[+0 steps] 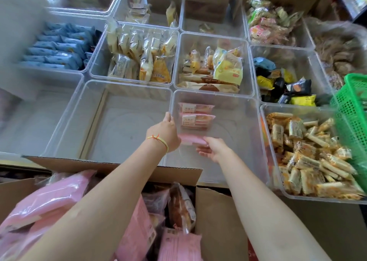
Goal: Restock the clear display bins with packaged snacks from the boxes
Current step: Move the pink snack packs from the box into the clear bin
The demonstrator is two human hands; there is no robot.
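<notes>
Here, from the left, an open cardboard box (111, 170) at the near edge holds pink snack packets (49, 197), an empty clear bin (119, 121) sits beyond it, and the left hand (164, 131) grips the shared rim of the next clear bin (238, 109) with fingers curled over the wall. Inside that bin, two pink packets (196, 116) lie flat near the left wall, their print too blurred to read. The right hand (213, 149) holds another pink packet (191, 139) in lightly closed fingers, with open floor to its right.
</notes>
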